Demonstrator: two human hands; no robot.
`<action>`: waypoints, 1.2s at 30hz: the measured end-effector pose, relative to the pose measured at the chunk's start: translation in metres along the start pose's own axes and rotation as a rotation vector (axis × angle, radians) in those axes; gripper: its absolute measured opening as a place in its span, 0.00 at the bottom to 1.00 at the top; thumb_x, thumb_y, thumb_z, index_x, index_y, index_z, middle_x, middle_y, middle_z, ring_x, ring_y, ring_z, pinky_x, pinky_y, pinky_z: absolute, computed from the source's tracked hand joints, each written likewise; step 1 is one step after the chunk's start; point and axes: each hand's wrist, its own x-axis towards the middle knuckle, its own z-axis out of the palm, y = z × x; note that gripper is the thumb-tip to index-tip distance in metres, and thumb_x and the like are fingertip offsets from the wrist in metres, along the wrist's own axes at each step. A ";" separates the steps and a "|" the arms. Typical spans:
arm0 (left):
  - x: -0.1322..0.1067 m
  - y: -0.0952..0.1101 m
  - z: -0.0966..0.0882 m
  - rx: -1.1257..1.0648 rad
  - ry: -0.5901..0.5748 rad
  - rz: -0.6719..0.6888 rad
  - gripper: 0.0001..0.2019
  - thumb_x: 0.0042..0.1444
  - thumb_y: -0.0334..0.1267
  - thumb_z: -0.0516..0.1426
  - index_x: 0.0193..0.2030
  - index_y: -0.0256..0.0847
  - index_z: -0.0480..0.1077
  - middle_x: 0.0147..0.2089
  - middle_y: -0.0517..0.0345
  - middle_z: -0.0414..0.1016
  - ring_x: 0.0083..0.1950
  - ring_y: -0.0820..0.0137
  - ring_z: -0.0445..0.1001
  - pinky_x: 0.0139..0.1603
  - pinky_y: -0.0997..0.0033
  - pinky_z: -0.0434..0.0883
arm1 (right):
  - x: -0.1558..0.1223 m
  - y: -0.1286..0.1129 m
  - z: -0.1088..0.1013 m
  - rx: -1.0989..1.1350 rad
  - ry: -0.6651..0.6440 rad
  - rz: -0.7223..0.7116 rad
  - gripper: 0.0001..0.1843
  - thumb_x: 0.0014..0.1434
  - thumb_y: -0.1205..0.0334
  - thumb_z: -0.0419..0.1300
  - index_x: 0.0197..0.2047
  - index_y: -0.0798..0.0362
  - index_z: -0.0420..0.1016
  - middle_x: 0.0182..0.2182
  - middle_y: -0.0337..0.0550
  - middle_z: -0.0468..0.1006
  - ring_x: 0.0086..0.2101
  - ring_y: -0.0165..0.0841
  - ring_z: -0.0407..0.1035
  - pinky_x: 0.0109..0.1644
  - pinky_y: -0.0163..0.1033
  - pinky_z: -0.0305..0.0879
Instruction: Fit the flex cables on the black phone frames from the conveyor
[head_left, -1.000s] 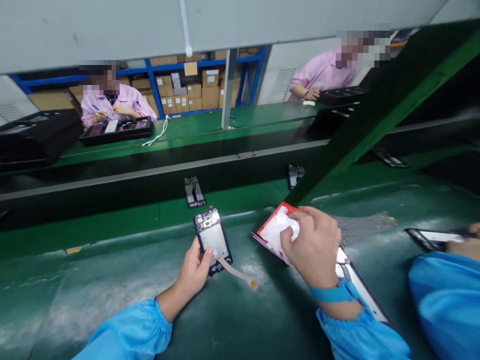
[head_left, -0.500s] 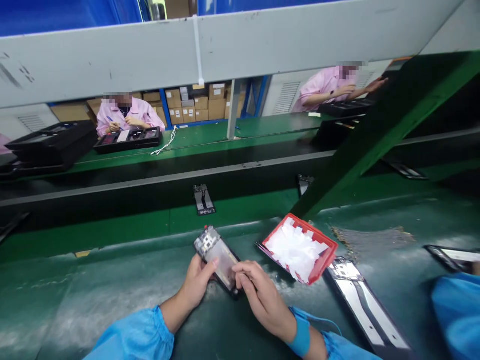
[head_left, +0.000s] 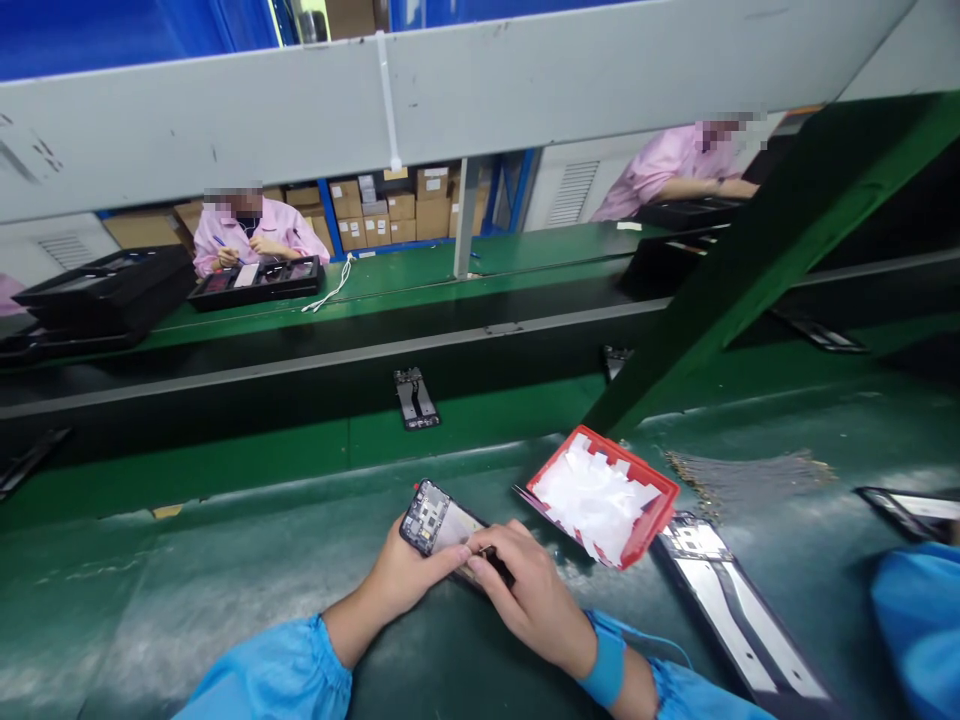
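My left hand (head_left: 409,568) is closed around an opened smartphone (head_left: 431,517), its back cover off and its circuit board showing at the upper end. The phone tilts over the green bench, its lower end partly hidden by my fingers. My right hand (head_left: 532,595) bends over that lower end, thumb and fingertips drawn together beside my left thumb. Whatever those fingertips pinch is too small or too hidden to make out. Right of my hands stands a red bin (head_left: 664,510) of white paper-like pieces (head_left: 596,500). Another opened phone (head_left: 739,610) lies beyond it, with a long white strip.
An opened phone (head_left: 417,398) lies on the green conveyor (head_left: 285,450) ahead. A slanted green post (head_left: 720,300) rises behind the bin. Thin wires (head_left: 750,480) lie at right, near another person's blue sleeve (head_left: 919,630). Co-workers in pink sit opposite.
I have turned the phone and my left thumb has slid toward its lower end. My right fingers have shifted slightly and still touch that end. Phones on the conveyor have moved right.
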 end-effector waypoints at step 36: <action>0.004 -0.011 -0.003 -0.403 0.136 -0.113 0.39 0.57 0.66 0.63 0.66 0.39 0.69 0.53 0.43 0.78 0.40 0.61 0.80 0.29 0.66 0.81 | 0.004 0.004 -0.010 -0.140 0.100 -0.030 0.08 0.73 0.65 0.50 0.49 0.50 0.71 0.35 0.44 0.76 0.33 0.40 0.69 0.38 0.44 0.65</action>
